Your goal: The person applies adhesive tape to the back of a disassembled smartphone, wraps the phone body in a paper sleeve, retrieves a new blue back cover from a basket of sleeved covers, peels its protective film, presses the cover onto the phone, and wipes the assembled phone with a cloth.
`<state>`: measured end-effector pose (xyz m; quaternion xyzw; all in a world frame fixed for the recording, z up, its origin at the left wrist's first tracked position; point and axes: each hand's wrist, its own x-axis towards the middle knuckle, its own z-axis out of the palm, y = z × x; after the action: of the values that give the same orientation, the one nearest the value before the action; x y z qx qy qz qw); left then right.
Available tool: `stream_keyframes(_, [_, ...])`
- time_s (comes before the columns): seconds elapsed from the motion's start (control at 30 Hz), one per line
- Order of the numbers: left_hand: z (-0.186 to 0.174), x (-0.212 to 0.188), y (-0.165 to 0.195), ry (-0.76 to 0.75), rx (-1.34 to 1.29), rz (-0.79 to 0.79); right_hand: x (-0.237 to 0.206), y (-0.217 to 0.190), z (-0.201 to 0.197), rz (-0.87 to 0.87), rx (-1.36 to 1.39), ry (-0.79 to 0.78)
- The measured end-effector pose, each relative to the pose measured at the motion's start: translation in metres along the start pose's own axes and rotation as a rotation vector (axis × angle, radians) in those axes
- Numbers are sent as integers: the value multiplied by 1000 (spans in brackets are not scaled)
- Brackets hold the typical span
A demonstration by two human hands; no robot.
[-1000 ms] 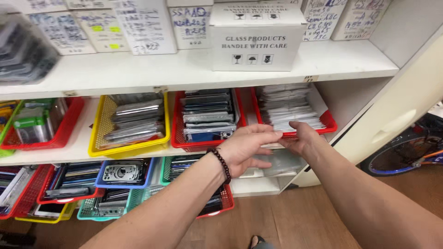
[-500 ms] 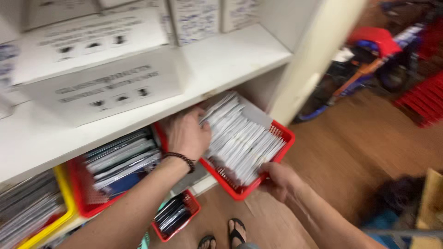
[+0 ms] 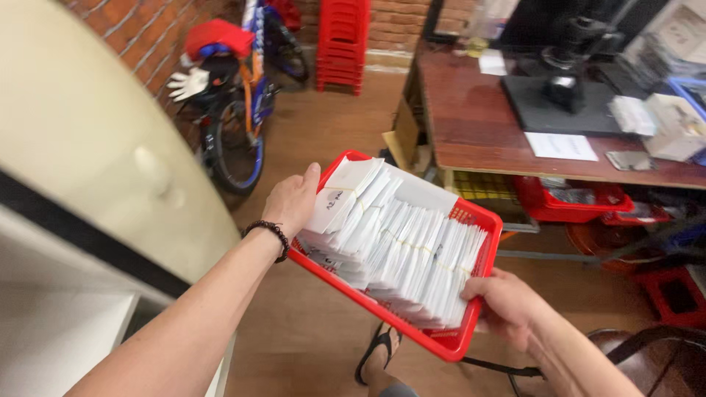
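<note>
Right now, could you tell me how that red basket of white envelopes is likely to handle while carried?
The red basket looks stiff, gripped at opposite edges by the left hand and right hand. It tilts, so the loosely banded white envelopes might slide. Probably fairly light.

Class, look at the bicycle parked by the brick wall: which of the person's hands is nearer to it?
Left. The left hand grips the red basket on the edge facing the bicycle. The right hand holds the opposite edge, farther from it.

Even, soft indoor light; slight motion blur, wide-angle bending at the edges.
</note>
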<state>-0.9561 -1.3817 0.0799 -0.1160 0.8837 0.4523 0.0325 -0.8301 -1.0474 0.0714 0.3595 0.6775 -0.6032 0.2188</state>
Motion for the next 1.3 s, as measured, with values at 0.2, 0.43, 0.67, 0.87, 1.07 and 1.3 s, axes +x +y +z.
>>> stream_keyframes(0.2, [141, 124, 105, -221, -580, 27, 103, -65, -132, -102, 166, 86])
stream_keyframes(0.43, [258, 240, 208, -335, -657, 33, 205, -136, -223, -138, 342, 80])
stream_keyframes(0.67, [330, 314, 246, -473, -531, 43, 247, -154, -240, -3, 404, 210])
stream_keyframes(0.87, [347, 327, 287, -459, 105, 409, 234, -184, -241, -137, -151, 756])
stream_keyframes(1.07, [345, 290, 344, -676, 621, 737, 245, -271, -193, -257, 94, 791])
stream_keyframes(1.3, [333, 289, 344, -802, 536, 757, 273, -330, -125, -108, 463, 538])
